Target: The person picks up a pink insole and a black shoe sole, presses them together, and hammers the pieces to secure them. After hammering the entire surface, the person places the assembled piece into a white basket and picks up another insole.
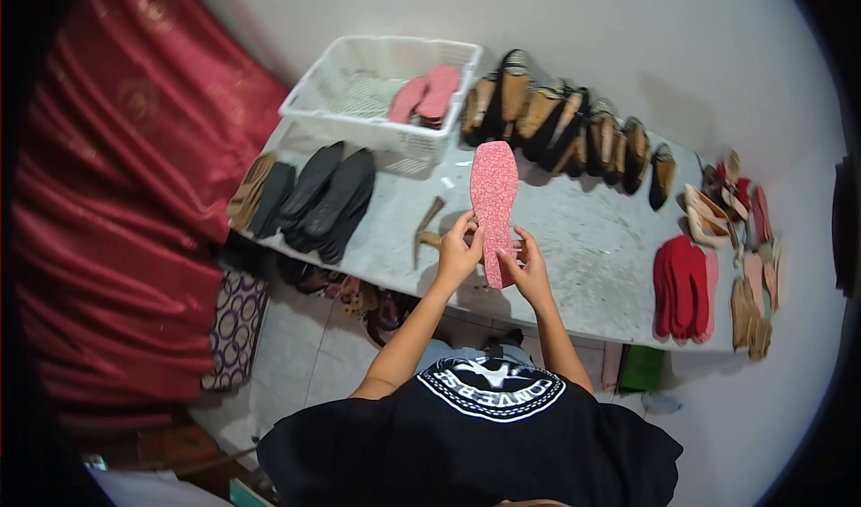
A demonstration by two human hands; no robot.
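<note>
Insole [494, 204] upright btwn both hands' grip, above table [592, 238] front edge.

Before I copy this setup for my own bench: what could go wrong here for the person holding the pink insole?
The pink insole is pinched only at its lower end by the left hand and right hand, so it might flop or bend. The hammer lies right beside the left hand and could be knocked. The red soles sit near the table edge.

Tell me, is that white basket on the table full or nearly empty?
Nearly empty: the white basket holds only a few pink insoles, with its mesh floor showing.
</note>
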